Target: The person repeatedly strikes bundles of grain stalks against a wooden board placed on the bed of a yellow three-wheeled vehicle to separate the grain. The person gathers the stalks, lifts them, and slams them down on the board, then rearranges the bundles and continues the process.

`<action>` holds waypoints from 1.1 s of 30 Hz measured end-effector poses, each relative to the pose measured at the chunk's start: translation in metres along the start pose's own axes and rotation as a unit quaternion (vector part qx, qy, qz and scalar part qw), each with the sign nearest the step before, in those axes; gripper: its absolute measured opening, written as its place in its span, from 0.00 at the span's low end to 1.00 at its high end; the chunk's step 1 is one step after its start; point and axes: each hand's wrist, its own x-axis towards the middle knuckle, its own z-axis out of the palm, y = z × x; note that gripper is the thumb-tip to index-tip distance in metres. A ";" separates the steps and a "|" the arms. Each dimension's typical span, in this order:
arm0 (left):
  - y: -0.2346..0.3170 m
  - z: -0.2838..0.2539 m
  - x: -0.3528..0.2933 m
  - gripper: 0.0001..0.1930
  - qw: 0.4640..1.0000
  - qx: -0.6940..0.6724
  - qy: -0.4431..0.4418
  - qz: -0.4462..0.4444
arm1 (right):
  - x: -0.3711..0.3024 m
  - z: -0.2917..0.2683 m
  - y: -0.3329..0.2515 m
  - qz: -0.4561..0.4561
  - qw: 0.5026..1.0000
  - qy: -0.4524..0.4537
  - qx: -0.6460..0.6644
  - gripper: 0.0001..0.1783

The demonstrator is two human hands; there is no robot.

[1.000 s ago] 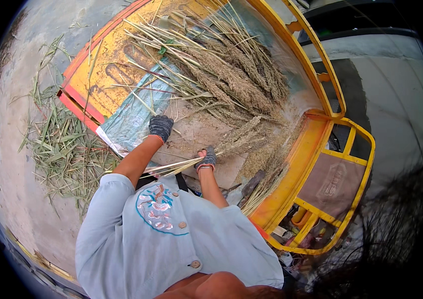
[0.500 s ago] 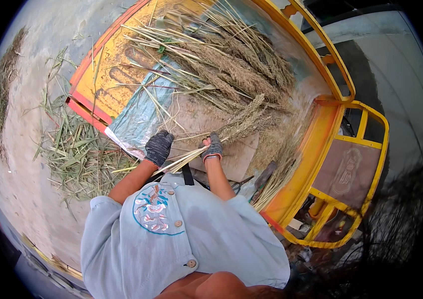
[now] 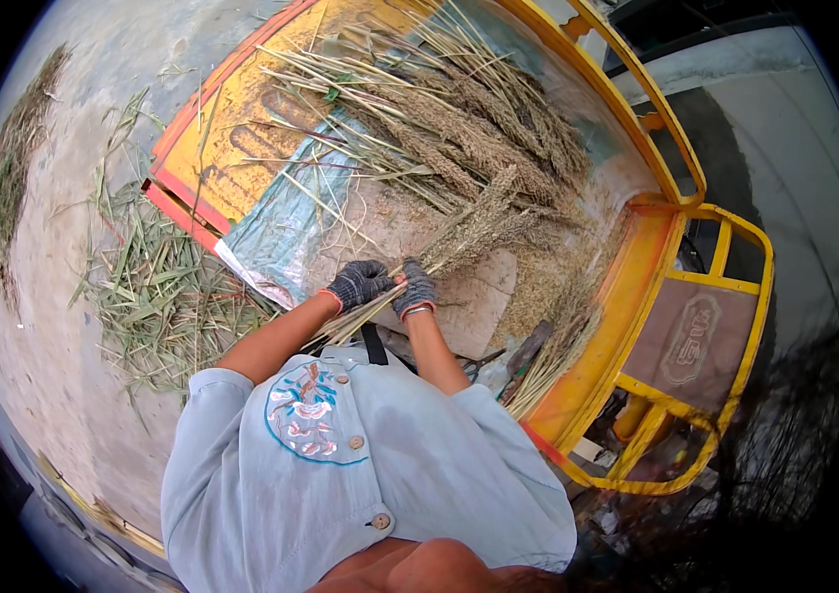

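Left hand [image 3: 358, 284] and right hand [image 3: 417, 290], both gloved, are clamped side by side around a bundle [image 3: 459, 237] of dry seed-headed stalks, held over the sheet [image 3: 271, 237] in the cart bed [image 3: 232, 138]. Risk: the stalks fan out below the grip, so loose ones may slip free. Beyond lies the pile [image 3: 459, 119]; its crossing stalks could snag the bundle's heads.

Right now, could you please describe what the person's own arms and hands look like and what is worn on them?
Both hands wear dark grey knitted work gloves: the left hand has a glove with a reddish-orange cuff, and the right hand has one with a pale band at the wrist. The forearms are bare. The short sleeves belong to a light blue buttoned shirt with a round printed emblem on the chest.
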 end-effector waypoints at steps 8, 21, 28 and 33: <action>-0.023 0.027 0.027 0.09 0.988 -0.011 0.151 0.021 | -0.046 0.017 -0.010 0.054 0.998 -0.026 0.000 0.17; -0.004 0.015 0.005 0.09 0.973 -0.203 0.092 -0.056 | -0.042 0.018 -0.005 0.054 0.998 -0.014 -0.001 0.19; -0.039 0.012 0.002 0.09 0.998 -0.025 0.052 -0.019 | 0.016 -0.015 0.004 0.021 1.000 -0.021 -0.002 0.14; -0.046 -0.029 -0.031 0.14 0.996 0.086 0.036 0.015 | -0.002 -0.008 -0.035 -0.021 0.998 0.065 0.016 0.11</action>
